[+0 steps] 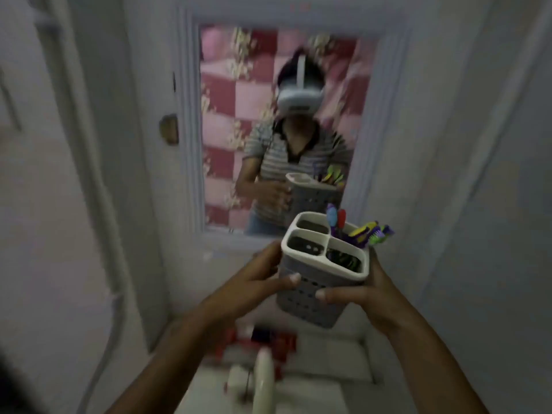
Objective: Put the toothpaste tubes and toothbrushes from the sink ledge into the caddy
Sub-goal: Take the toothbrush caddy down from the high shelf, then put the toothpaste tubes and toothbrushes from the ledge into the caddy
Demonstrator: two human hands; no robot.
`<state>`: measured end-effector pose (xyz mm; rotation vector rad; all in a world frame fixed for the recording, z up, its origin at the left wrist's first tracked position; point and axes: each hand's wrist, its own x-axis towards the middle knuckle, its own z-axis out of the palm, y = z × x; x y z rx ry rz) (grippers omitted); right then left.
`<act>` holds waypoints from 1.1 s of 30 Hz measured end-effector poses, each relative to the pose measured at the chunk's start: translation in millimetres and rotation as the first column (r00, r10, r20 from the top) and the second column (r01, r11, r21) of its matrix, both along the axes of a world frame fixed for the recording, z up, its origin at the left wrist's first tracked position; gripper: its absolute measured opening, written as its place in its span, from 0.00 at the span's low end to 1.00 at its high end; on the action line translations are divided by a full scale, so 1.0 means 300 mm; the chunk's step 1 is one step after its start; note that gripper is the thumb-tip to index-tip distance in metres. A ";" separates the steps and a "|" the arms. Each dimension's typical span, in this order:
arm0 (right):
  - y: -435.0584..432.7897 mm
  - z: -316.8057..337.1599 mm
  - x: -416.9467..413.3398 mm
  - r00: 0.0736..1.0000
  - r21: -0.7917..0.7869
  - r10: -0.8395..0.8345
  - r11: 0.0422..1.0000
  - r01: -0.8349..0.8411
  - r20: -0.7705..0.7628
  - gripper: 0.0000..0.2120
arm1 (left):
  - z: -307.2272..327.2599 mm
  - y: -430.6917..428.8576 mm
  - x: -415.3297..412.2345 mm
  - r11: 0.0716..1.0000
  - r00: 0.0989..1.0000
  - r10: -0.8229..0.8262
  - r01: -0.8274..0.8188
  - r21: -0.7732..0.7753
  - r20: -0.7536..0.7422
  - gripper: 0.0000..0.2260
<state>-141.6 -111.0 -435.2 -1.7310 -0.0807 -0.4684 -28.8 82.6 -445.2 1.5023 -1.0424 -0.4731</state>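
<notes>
I hold a grey perforated caddy (310, 297) with a white rim in the air above the sink, tilted slightly. My left hand (263, 279) grips its left side and my right hand (358, 291) grips its right side. Several toothbrushes (358, 231) with blue, red, yellow, purple and green handles stick out of its far right compartment. The two left compartments look empty; dark shapes lie in the near right one. Red toothpaste tubes (280, 342) lie blurred on the sink ledge below the caddy.
A white faucet (264, 380) rises over the white sink (328, 366) at the bottom. A framed mirror (268, 130) hangs on the wall ahead and reflects a person holding the caddy. A white pipe (110, 264) runs down the wall at left.
</notes>
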 end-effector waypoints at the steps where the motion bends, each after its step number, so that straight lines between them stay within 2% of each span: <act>1: -0.008 -0.102 -0.007 0.998 -0.009 -0.033 0.999 0.033 -0.057 0.51 | -0.080 0.011 0.015 0.996 1.000 0.009 -0.012 0.085 0.028 0.27; 3: -0.025 -0.287 -0.037 0.981 -0.042 -0.098 0.995 0.092 -0.167 0.54 | -0.219 0.037 0.055 0.962 0.991 -0.003 -0.034 0.270 0.135 0.24; 5: -0.040 -0.445 -0.080 0.963 -0.076 -0.136 0.990 0.121 -0.233 0.52 | -0.325 0.078 0.085 0.910 0.976 0.019 -0.108 0.400 0.219 0.20; 9: -0.049 -0.705 -0.167 0.918 -0.087 -0.181 0.983 0.161 -0.354 0.47 | -0.495 0.163 0.125 0.860 0.964 0.233 -0.267 0.434 0.130 0.17; 11: -0.046 -0.804 -0.189 0.882 -0.088 -0.176 0.984 0.152 -0.437 0.50 | -0.573 0.186 0.145 0.811 0.946 0.259 -0.324 0.488 0.197 0.16; 14: -0.043 -0.916 -0.197 0.860 -0.106 -0.145 0.989 0.106 -0.490 0.52 | -0.668 0.202 0.172 0.684 0.892 0.313 -0.450 0.574 0.327 0.15; 17: -0.075 -0.975 -0.170 0.862 -0.098 -0.126 0.991 0.089 -0.491 0.55 | -0.765 0.216 0.199 0.619 0.849 0.344 -0.526 0.584 0.400 0.13; 20: -0.124 -1.001 -0.149 0.825 0.009 -0.031 0.999 0.044 -0.564 0.46 | -0.826 0.209 0.224 0.579 0.808 0.331 -0.582 0.572 0.488 0.11; 21: -0.137 -1.014 -0.142 0.819 0.022 -0.024 0.999 0.044 -0.574 0.47 | -0.841 0.200 0.235 0.572 0.772 0.308 -0.618 0.540 0.556 0.11; 24: -0.156 -1.018 -0.143 0.786 -0.036 -0.009 0.999 -0.016 -0.618 0.54 | -0.838 0.169 0.277 0.554 0.591 0.210 -0.728 0.403 0.779 0.10; 26: -0.155 -1.025 -0.145 0.786 -0.051 -0.017 0.999 -0.018 -0.618 0.55 | -0.841 0.169 0.332 0.504 0.499 0.192 -0.789 0.351 0.845 0.11; 28: -0.149 -1.035 -0.144 0.798 -0.054 -0.026 0.999 -0.008 -0.603 0.56 | -0.846 0.188 0.415 0.423 0.458 0.156 -0.831 0.360 0.875 0.11; 29: -0.142 -1.032 -0.142 0.794 -0.050 -0.032 0.999 0.003 -0.606 0.56 | -0.846 0.197 0.465 0.365 0.475 0.101 -0.835 0.412 0.874 0.10; 31: -0.142 -1.045 -0.141 0.797 -0.052 -0.054 0.998 0.028 -0.601 0.56 | -0.826 0.195 0.549 0.208 0.629 -0.021 -0.757 0.619 0.777 0.14; 33: -0.143 -1.046 -0.141 0.785 -0.047 -0.051 0.998 0.028 -0.617 0.56 | -0.802 0.181 0.605 0.127 0.769 -0.082 -0.623 0.772 0.634 0.23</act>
